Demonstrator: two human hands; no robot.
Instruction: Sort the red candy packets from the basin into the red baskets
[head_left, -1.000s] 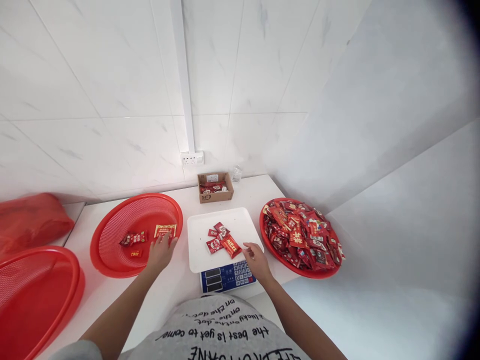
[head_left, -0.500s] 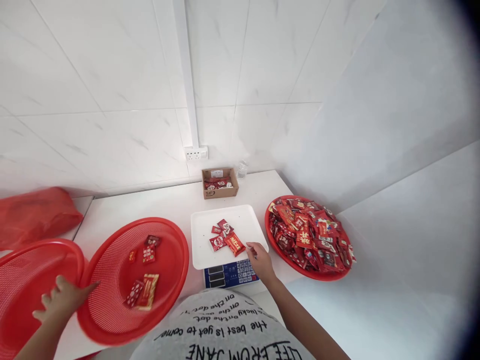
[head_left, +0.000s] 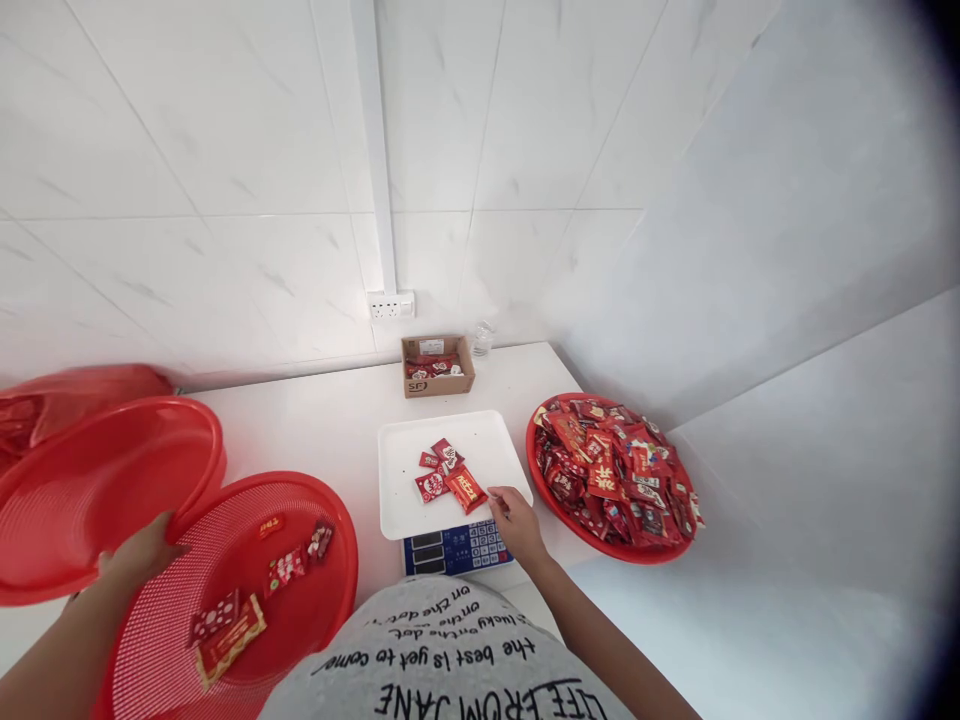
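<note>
My left hand (head_left: 142, 555) is closed round the left rim of a red mesh basket (head_left: 341, 560), thumb on the inner side, other fingers partly hidden. Inside lie several wrapped candies, among them a red and gold packet (head_left: 231, 640) and a dotted red packet (head_left: 215, 618). On the white scale tray (head_left: 397, 430), a red candy packet (head_left: 466, 489) lies beside smaller red packets (head_left: 431, 486). The fingertips of my right hand (head_left: 517, 522) are pinched at that larger packet's right corner, over the tray's front right edge.
A second red basket (head_left: 45, 430) stands tilted at the left, by a red plastic bag (head_left: 127, 380). A heaped basket of candy packets (head_left: 600, 460) stands at right. Behind the tray are a small cardboard box (head_left: 438, 386) and a clear cup (head_left: 484, 338). The scale keypad (head_left: 487, 545) faces me.
My left hand has moved up and right and closed on the basket rim. That basket slid toward me and left, its candies shifting; the far-left basket moved away. My right hand stayed about put.
</note>
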